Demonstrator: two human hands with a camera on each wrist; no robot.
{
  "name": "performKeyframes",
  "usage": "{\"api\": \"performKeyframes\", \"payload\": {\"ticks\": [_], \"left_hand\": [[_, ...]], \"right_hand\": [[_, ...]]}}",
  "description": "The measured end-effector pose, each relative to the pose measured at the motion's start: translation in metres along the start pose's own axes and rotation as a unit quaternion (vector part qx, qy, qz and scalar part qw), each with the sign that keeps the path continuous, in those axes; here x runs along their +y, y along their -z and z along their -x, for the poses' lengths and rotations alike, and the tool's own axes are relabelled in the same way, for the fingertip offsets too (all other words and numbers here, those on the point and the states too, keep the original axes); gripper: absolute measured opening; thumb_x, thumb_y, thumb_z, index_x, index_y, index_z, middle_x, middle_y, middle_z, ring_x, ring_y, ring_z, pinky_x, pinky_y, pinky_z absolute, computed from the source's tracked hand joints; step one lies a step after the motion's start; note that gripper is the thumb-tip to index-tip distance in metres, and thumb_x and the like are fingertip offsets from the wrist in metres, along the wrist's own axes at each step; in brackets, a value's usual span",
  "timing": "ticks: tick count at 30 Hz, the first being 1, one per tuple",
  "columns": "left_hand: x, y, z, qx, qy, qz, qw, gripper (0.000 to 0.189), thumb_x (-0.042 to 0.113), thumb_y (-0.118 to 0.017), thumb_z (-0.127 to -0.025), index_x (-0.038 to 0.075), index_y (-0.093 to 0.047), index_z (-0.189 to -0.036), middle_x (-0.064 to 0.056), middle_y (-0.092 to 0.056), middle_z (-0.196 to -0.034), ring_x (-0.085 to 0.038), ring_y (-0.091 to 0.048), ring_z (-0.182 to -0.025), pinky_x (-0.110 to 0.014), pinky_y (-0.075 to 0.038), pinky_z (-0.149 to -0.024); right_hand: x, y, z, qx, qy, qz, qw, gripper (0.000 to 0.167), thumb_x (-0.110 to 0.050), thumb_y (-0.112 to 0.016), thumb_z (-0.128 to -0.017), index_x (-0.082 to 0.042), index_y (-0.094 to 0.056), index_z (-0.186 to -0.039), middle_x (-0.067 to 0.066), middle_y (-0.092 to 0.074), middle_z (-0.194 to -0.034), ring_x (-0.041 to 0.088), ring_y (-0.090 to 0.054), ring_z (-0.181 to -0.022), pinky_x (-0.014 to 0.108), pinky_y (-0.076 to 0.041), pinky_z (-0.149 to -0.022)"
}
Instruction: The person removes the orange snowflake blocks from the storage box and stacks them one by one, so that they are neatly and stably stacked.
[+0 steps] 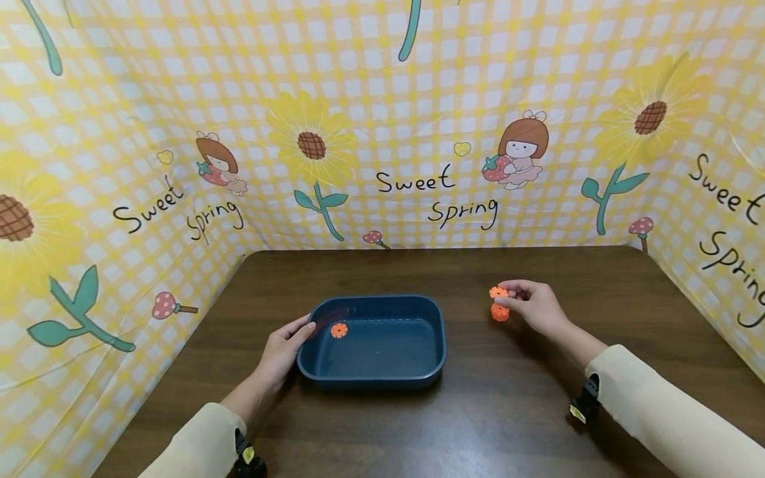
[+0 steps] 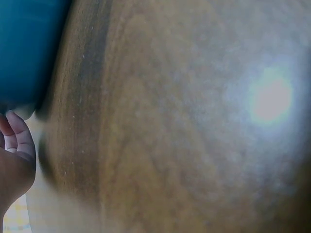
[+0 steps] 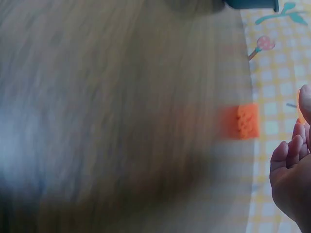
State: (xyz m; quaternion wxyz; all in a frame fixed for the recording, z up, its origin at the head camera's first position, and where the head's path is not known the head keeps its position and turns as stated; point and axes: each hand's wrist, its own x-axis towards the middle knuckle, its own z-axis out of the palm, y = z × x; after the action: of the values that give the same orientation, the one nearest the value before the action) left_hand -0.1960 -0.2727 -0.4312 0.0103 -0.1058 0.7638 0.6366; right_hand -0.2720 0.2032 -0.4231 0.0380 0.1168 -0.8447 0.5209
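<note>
A dark blue rectangular plastic tub (image 1: 376,380) stands on the table, and one orange notched disc (image 1: 339,330) lies inside it near the left end. My left hand (image 1: 279,352) holds the tub's left rim, its thumb over the edge. To the right of the tub, my right hand (image 1: 534,305) pinches another orange notched disc (image 1: 498,292) between thumb and fingers. Just below that disc, a small orange stack (image 1: 500,313) sits on the table. In the right wrist view the stack (image 3: 248,120) shows from the side, apart from the right hand (image 3: 291,174).
Brown wood-grain table (image 1: 478,425) lies under everything. A yellow checked cloth (image 1: 382,133) with flowers and lettering hangs behind it and along both sides. Each sleeve has a dark wrist strap (image 1: 588,398) with a small device.
</note>
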Motion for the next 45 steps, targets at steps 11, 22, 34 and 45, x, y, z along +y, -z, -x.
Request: {"api": "performKeyframes", "payload": {"ticks": [11,22,34,45], "left_hand": [[0.0,-0.003,-0.002,0.001,0.004,0.004,1.0,0.049,0.028,-0.06,-0.098,0.005,-0.051,-0.14,-0.016,-0.053,-0.138,-0.021,-0.056,-0.117,-0.022,-0.05,-0.086],[-0.001,-0.003,-0.002,0.004,0.005,0.007,1.0,0.048,0.028,-0.06,-0.098,0.005,-0.052,-0.14,-0.017,-0.056,-0.134,-0.017,-0.059,-0.113,-0.021,-0.05,-0.085],[-0.002,-0.002,-0.001,0.002,0.004,0.005,1.0,0.052,0.033,-0.062,-0.097,0.005,-0.052,-0.14,-0.016,-0.057,-0.134,-0.012,-0.059,-0.11,-0.021,-0.049,-0.086],[-0.001,-0.001,-0.002,0.003,0.003,0.001,1.0,0.051,0.032,-0.061,-0.097,0.006,-0.052,-0.14,-0.015,-0.054,-0.138,-0.014,-0.057,-0.113,-0.021,-0.049,-0.086]], "right_hand": [[0.022,0.008,0.0,-0.028,-0.042,-0.012,0.9987,0.045,-0.027,-0.075,-0.087,0.004,-0.064,-0.117,0.01,-0.061,-0.094,0.017,-0.05,-0.079,0.026,-0.045,-0.059],[0.027,0.008,0.0,-0.059,-0.031,-0.033,0.9972,0.041,-0.02,-0.074,-0.089,0.006,-0.062,-0.118,0.012,-0.059,-0.092,0.016,-0.05,-0.078,0.025,-0.046,-0.06],[0.036,0.004,-0.003,-0.064,-0.01,-0.015,0.9978,0.037,-0.015,-0.077,-0.085,0.006,-0.065,-0.114,0.011,-0.057,-0.088,0.016,-0.048,-0.074,0.022,-0.043,-0.057],[0.035,0.002,-0.004,-0.061,-0.002,0.006,0.9981,0.035,-0.014,-0.078,-0.084,0.005,-0.067,-0.111,0.009,-0.055,-0.086,0.016,-0.047,-0.073,0.022,-0.042,-0.059]]}}
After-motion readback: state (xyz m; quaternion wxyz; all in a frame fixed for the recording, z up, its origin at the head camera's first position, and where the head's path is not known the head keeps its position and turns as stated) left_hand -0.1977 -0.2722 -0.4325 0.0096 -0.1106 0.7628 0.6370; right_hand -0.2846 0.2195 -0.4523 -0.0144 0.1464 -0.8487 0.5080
